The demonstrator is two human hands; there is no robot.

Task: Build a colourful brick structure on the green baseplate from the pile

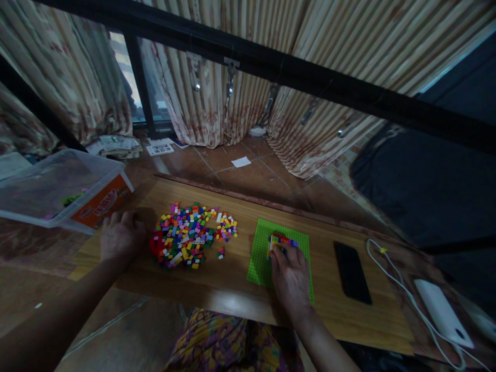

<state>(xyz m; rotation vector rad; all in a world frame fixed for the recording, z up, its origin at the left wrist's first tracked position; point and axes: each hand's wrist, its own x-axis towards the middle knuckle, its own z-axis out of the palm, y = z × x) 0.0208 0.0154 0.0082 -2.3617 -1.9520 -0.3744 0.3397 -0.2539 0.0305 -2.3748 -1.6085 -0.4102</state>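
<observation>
My right hand (291, 276) is over the green studded baseplate (259, 263), its fingers closed on a small multicoloured toy brick build (279, 240). Red, yellow, blue and purple bricks show in the build, but the hand covers its near side. Far to the left, my left hand (122, 236) rests at the table end between the plastic box and the brick pile. Its fingers bend down out of sight, so what is under them is hidden. Loose small toy bricks (186, 235) of many colours lie heaped beside it, with a red piece (156, 243) at the heap's left edge.
A clear plastic box (62, 186) with an orange label stands at the left. Right of the baseplate lies a black phone (352, 272). Beyond it are a white cable (403, 284) and a white power bank (443, 311). A dark bar (279, 67) crosses above the wooden table (217, 294).
</observation>
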